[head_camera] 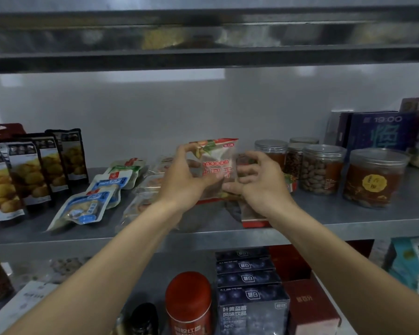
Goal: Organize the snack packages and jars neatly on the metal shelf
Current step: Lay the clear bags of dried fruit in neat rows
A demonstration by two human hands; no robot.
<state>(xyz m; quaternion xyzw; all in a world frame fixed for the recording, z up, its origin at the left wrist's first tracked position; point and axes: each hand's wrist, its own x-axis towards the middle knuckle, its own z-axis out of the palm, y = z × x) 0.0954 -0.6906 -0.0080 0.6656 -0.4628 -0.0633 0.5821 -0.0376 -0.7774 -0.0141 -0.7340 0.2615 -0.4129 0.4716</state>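
Observation:
A clear snack pouch with red print and a red top edge (218,165) stands upright in the middle of the metal shelf (348,221). My left hand (186,180) grips its left side and top corner. My right hand (259,182) holds its right side near the bottom. Under and beside it lie more pouches of the same kind (252,216). Flat clear packets (150,180) lie just left of my hands. Blue and white pouches (90,204) lie further left. To the right stand several clear jars with dark contents (322,170), the largest with a yellow label (375,180).
Black pouches showing yellow snacks (29,175) stand in a row at the shelf's left end. Dark blue boxes (377,131) stand at the back right. An upper shelf rail (203,56) runs overhead. Below are a red tin (189,303), stacked blue boxes (249,286) and red boxes (310,308).

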